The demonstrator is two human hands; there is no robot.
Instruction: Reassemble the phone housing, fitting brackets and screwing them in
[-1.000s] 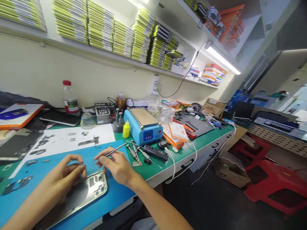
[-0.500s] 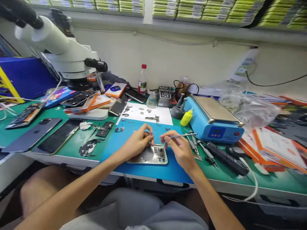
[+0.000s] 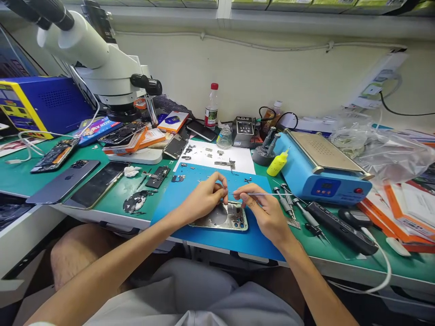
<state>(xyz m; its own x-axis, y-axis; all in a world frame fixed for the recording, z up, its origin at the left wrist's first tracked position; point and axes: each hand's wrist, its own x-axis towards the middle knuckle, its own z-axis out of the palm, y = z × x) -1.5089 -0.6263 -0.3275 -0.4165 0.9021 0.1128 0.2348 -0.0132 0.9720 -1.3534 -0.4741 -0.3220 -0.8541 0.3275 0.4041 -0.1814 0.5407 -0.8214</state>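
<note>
An opened phone housing (image 3: 217, 218) lies on the blue mat (image 3: 204, 237), with its camera holes at the right end. Just above its upper edge my left hand (image 3: 207, 194) is closed in a pinch; whatever sits between thumb and fingers is too small to make out. Facing it, my right hand (image 3: 263, 208) grips a pair of thin metal tweezers (image 3: 261, 194), their tips pointing left at the left fingertips. Small phone parts (image 3: 178, 178) and a white sheet (image 3: 243, 165) with several more parts lie behind the hands.
On the left are a microscope (image 3: 113, 77), a dark phone back (image 3: 64, 181) and another phone (image 3: 98, 185). A yellow bottle (image 3: 277, 164), a blue heating plate machine (image 3: 322, 167), screwdrivers (image 3: 284, 201) and a black handheld tool (image 3: 340, 228) stand or lie on the right.
The camera view has shifted, so everything appears further right and slightly changed in height. The tweezers now lie nearer to level. Both hands stay close together above the housing.
</note>
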